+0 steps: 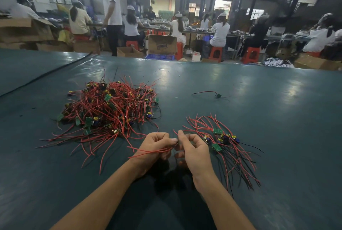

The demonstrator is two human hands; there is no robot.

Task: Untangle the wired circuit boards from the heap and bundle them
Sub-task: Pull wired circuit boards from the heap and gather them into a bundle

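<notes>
- The left hand (155,145) had its fingers curled round a few thin red wires (148,153), which trailed back across its wrist towards the person.
- The right hand (193,151) met it fingertip to fingertip, with thumb and forefinger pinching the same wires where they came out of the left fist. Its other fingers were loosely bent.
- Something small and dark sat between the two sets of fingertips. It was probably the board on those wires, though I could not tell from where I stood.
- Just right of the right hand lay the sorted bunch of small green circuit boards with red and black leads (222,142), the boards close together and the leads fanned out both ways.
- To the left and further off sat the tangled heap of green boards and red wire (111,107), with some of its strands reaching almost to the left hand.
- To do this step well, I judged, the person should keep the pinch near the board and draw the leads straight through the other hand. The piece should then go down with its board beside the others, so the bunch ties cleanly.
- Beyond, a lone dark board with a red and a black lead (217,95) lay apart on the dark green table cover (259,100).
- A brown cardboard box (162,44) on the floor carried blue print, too blurred to read. I saw no other legible writing.
</notes>
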